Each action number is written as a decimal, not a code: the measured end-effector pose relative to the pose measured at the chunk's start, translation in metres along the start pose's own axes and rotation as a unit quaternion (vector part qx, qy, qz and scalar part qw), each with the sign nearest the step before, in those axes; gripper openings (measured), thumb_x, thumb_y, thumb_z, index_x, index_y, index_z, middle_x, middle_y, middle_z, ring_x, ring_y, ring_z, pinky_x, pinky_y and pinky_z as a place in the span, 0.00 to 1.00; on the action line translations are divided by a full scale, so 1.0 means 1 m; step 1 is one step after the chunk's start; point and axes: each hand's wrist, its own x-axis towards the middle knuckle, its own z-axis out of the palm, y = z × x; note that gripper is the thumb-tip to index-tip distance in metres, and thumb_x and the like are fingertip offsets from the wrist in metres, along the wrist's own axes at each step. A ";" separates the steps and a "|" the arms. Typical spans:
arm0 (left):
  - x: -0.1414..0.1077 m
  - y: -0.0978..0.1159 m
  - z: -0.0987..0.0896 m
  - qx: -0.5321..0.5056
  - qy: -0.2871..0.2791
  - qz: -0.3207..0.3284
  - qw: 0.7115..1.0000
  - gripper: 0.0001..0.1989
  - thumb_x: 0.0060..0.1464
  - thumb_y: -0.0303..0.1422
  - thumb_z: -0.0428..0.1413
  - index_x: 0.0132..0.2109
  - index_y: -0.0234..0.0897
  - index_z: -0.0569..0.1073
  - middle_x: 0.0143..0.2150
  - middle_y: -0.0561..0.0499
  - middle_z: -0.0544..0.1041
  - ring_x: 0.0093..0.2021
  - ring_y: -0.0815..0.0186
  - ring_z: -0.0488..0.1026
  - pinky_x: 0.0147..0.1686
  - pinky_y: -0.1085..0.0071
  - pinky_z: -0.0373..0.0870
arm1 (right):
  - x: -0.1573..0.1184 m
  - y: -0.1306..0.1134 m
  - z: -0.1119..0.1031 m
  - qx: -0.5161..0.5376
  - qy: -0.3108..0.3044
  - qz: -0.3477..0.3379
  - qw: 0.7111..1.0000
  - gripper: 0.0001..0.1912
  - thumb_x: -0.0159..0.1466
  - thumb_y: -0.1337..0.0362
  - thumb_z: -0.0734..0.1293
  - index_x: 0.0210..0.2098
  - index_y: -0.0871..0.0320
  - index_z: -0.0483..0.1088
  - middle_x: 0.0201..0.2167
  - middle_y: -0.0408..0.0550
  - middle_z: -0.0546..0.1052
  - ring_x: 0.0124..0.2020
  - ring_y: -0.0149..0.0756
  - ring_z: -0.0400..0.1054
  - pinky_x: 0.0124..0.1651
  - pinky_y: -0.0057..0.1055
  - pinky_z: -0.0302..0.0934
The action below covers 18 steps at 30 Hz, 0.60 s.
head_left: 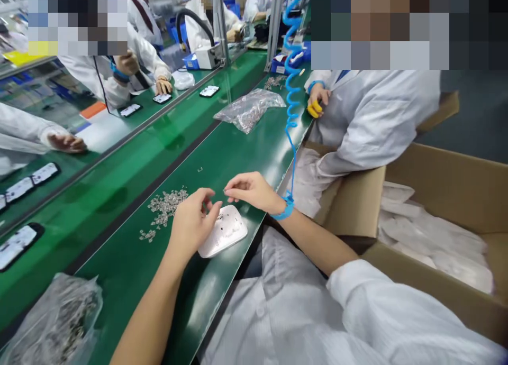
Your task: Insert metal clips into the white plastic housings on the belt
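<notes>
A white plastic housing (228, 231) with rounded corners lies on the green table, partly covered by my left hand (192, 219). That hand is over its left side, fingers curled and thumb held apart from them, with nothing visible between. My right hand (254, 190) hovers just above the far edge of the housing. Its thumb and fingertips are pinched together; whatever they hold is too small to name. Left of my left hand is a loose pile of small metal pieces (164, 209). One stray metal piece (200, 169) lies farther up the table.
A blue coiled cord (292, 79) runs down to the blue wristband (283, 209) on my right arm. Plastic bags of metal parts (55, 322) lie on the table. Phone-like units (209, 91) rest on the belt. Co-workers (369, 116) sit around; a cardboard box (448, 169) stands at right.
</notes>
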 end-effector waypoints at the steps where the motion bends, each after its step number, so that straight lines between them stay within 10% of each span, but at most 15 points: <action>1: -0.001 0.002 0.001 -0.022 0.031 0.025 0.999 0.10 0.62 0.37 0.55 0.47 0.39 0.74 0.34 0.53 0.78 0.30 0.67 0.72 0.33 0.71 0.64 | -0.008 -0.002 0.001 0.002 -0.005 0.008 1.000 0.16 0.58 0.54 0.76 0.36 0.61 0.77 0.27 0.45 0.80 0.29 0.32 0.77 0.34 0.28 0.71; 9: -0.009 0.015 0.004 -0.050 0.059 0.128 0.989 0.08 0.65 0.33 0.54 0.45 0.37 0.77 0.34 0.53 0.78 0.30 0.70 0.71 0.33 0.72 0.66 | -0.024 -0.010 0.008 0.029 -0.017 0.014 0.999 0.17 0.55 0.55 0.80 0.34 0.59 0.74 0.24 0.42 0.79 0.27 0.32 0.77 0.33 0.27 0.72; 18: -0.013 0.020 0.011 -0.037 0.084 0.103 0.990 0.14 0.68 0.39 0.50 0.39 0.39 0.77 0.32 0.50 0.78 0.33 0.68 0.73 0.38 0.69 0.69 | -0.030 -0.008 0.017 0.143 0.019 0.035 0.989 0.18 0.55 0.54 0.80 0.36 0.57 0.76 0.28 0.43 0.79 0.28 0.30 0.74 0.33 0.28 0.70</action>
